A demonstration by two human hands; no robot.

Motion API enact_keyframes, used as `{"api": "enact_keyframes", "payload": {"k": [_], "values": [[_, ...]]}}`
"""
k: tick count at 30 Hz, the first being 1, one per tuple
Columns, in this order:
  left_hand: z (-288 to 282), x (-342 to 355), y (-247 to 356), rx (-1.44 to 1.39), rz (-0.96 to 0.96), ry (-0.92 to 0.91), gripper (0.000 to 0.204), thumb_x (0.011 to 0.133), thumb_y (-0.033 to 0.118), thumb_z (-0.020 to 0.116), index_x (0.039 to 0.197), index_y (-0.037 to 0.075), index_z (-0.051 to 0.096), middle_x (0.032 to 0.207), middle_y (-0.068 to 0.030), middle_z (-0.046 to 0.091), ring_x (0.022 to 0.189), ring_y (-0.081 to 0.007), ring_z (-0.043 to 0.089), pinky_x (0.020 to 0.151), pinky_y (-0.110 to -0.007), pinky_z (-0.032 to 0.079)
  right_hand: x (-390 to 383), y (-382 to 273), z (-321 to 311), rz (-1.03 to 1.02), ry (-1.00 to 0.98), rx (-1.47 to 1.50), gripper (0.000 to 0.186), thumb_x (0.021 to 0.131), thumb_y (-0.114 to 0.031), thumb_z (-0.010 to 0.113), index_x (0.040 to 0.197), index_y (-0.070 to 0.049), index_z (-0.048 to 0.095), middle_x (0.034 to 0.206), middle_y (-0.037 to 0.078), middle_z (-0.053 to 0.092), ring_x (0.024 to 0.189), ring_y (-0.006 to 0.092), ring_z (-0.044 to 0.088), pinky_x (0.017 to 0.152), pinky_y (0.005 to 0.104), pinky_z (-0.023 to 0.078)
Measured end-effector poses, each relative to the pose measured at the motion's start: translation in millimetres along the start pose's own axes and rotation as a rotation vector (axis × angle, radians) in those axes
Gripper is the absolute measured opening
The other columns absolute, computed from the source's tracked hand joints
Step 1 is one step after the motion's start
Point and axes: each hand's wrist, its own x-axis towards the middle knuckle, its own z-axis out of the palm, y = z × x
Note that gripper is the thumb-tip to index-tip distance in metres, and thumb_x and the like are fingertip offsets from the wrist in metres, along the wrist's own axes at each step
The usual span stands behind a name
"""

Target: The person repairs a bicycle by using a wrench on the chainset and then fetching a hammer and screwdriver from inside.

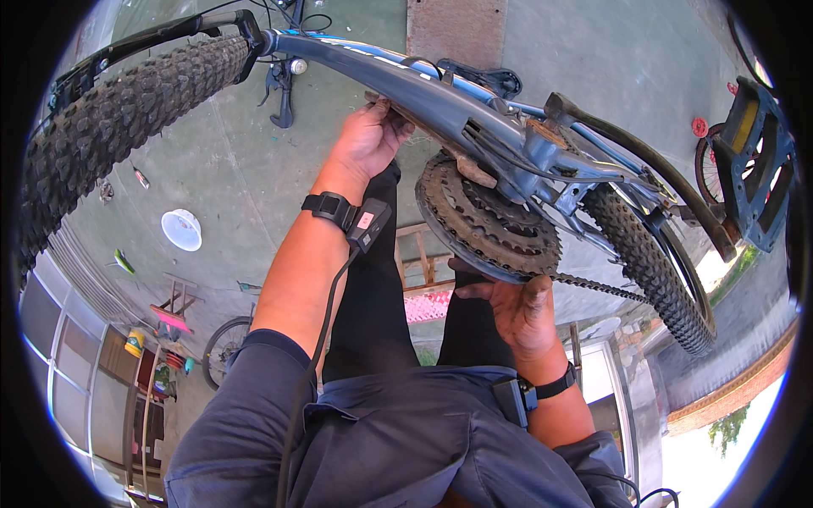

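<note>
A bicycle frame (398,85) lies tilted across the upper view, with a knobby front tyre (127,110) at left. My left hand (371,135) grips the lower edge of the down tube, fingertips partly hidden. My right hand (512,309) is palm up beneath the greasy triple chainring (474,224), its thumb and fingers apart, some fingertips against or behind its lower edge. The chain (605,288) runs right from the chainring toward the rear tyre (673,313). A crank arm (686,195) and blue pedal (754,161) stick up at right.
On the concrete floor (195,152) are a white basin (181,229), small tools (141,177), dark bike parts (281,93) and a board (453,34). A small wooden stool (174,313), a loose wheel (224,356) and glazed panels (63,322) are at lower left.
</note>
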Motion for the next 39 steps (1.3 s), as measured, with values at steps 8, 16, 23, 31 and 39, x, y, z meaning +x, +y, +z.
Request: {"api": "enact_keyframes", "payload": {"k": [8, 16, 23, 31, 39], "values": [[-5.9, 12.9, -12.5, 0.029, -0.050, -0.032, 0.028, 0.102, 0.026, 0.041, 0.107, 0.001, 0.054, 0.097, -0.0092, 0.061, 0.081, -0.0205, 0.060, 0.072, -0.034, 0.053, -0.4, 1.0, 1.4, -0.008, 0.008, -0.024, 0.098, 0.076, -0.075, 0.053, 0.141, -0.003, 0.034, 0.131, 0.022, 0.052, 0.116, 0.0384, 0.055, 0.081, 0.0431, 0.055], [-2.7, 18.9, -26.0, 0.009, -0.081, -0.039, 0.028, 0.102, 0.022, 0.039, 0.109, -0.002, 0.053, 0.098, -0.0115, 0.061, 0.081, -0.0222, 0.061, 0.070, -0.036, 0.053, -1.3, 3.5, -1.9, -0.006, -0.012, -0.024, 0.098, 0.077, -0.076, 0.051, 0.141, -0.003, 0.034, 0.131, 0.022, 0.052, 0.116, 0.0382, 0.054, 0.081, 0.0423, 0.055], [0.3, 21.5, -36.4, 0.032, -0.120, -0.001, 0.027, 0.102, 0.019, 0.038, 0.107, -0.001, 0.054, 0.096, -0.0113, 0.061, 0.079, -0.0219, 0.061, 0.067, -0.036, 0.053, 1.5, 4.1, 0.0, -0.027, -0.009, -0.031, 0.098, 0.078, -0.076, 0.050, 0.141, -0.003, 0.034, 0.132, 0.022, 0.051, 0.116, 0.0379, 0.054, 0.081, 0.0422, 0.054], [5.5, 16.1, -24.0, 0.043, -0.049, 0.076, 0.029, 0.103, 0.024, 0.038, 0.106, 0.001, 0.055, 0.091, -0.0087, 0.061, 0.076, -0.0199, 0.059, 0.065, -0.033, 0.052, 3.5, 1.6, 2.0, -0.041, -0.037, -0.010, 0.094, 0.080, -0.075, 0.048, 0.141, -0.005, 0.034, 0.134, 0.020, 0.050, 0.117, 0.0382, 0.054, 0.082, 0.0439, 0.054], [13.7, -2.3, -5.1, -0.057, 0.086, 0.122, 0.028, 0.102, 0.029, 0.042, 0.105, 0.004, 0.055, 0.093, -0.0079, 0.061, 0.081, -0.0197, 0.060, 0.066, -0.032, 0.051, 3.6, 4.0, -1.1, -0.008, -0.069, 0.035, 0.091, 0.081, -0.072, 0.048, 0.142, -0.006, 0.034, 0.135, 0.019, 0.049, 0.118, 0.0390, 0.053, 0.083, 0.0444, 0.053]]}}
